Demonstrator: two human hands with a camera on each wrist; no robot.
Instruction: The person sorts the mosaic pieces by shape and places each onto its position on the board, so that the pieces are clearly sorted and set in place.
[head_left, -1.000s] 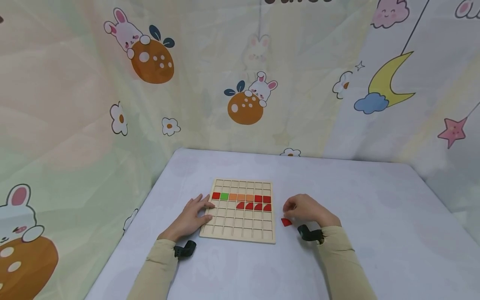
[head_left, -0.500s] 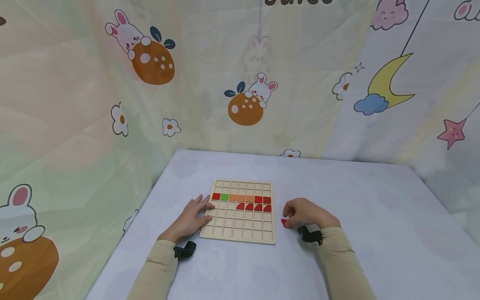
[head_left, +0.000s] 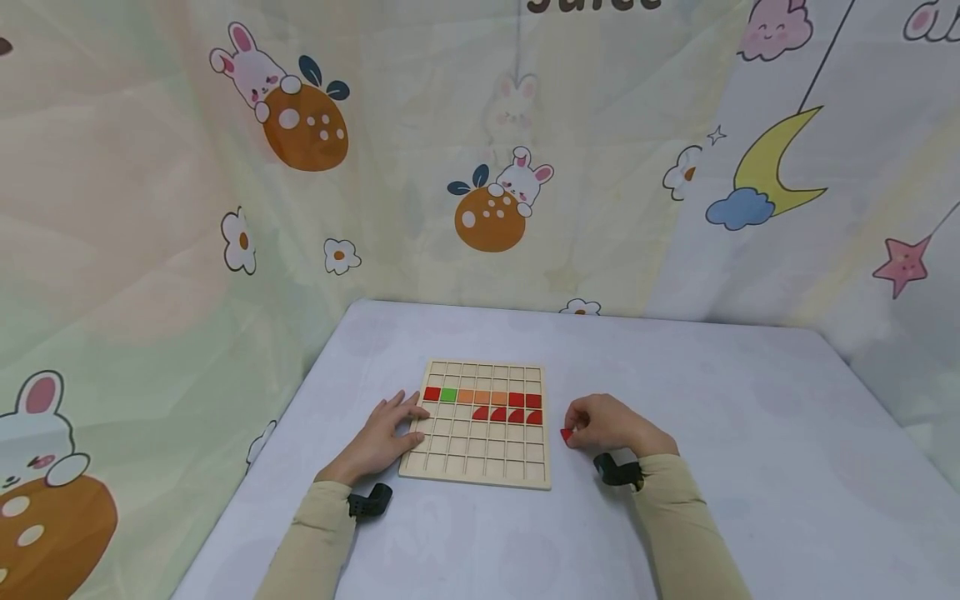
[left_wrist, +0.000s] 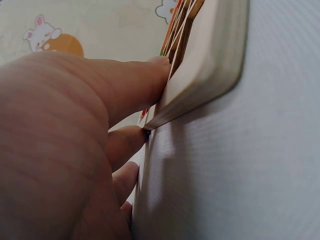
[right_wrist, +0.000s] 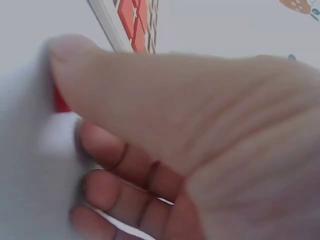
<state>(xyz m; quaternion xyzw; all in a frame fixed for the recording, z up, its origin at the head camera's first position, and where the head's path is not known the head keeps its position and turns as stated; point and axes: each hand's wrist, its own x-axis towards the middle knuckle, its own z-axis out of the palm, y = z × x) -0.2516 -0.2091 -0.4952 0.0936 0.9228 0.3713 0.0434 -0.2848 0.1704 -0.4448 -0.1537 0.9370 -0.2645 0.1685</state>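
A pale wooden grid board (head_left: 476,476) lies on the table. One of its rows holds red, green and orange square tiles; below them, several red curved-edge tiles (head_left: 517,415) fill cells toward the right side. My left hand (head_left: 381,437) rests at the board's left edge, fingers spread; in the left wrist view its thumb (left_wrist: 145,82) lies over the board's edge. To the right of the board, my right hand (head_left: 611,422) pinches a small red tile (head_left: 566,434) between thumb and fingers. The thumb hides most of that tile in the right wrist view.
A white-covered table (head_left: 450,542) runs back to a cartoon-printed cloth backdrop (head_left: 600,233). Each forearm wears a black wrist camera, the left one (head_left: 371,501) in front of the board's left corner and the right one (head_left: 618,469) right of the board.
The right thumb and fingers have closed on the red tile that lay beneath them, and it has shifted slightly away from the person. The left hand and board have stayed put.
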